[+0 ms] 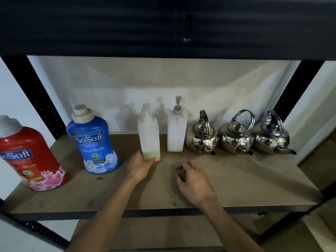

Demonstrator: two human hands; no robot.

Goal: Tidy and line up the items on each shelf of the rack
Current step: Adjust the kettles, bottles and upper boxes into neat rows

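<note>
On the brown shelf board (236, 182) my left hand (140, 167) grips the base of a clear pump bottle (148, 135) with a little green liquid at its bottom. A second, near-empty pump bottle (176, 132) stands just to its right. My right hand (192, 180) rests on the board in front of it, fingers curled, holding nothing. Right of the bottles, three shiny steel kettles (201, 137) (236, 138) (271, 136) stand in a row, spouts forward. A blue SoSoft bottle (92, 140) and a red SoSoft bottle (31, 157) stand at the left.
The black upper shelf (163, 26) hangs low overhead. Black rack posts (36, 95) (294, 99) frame both sides, with a white wall behind. A lower shelf board (163, 231) shows beneath the front edge.
</note>
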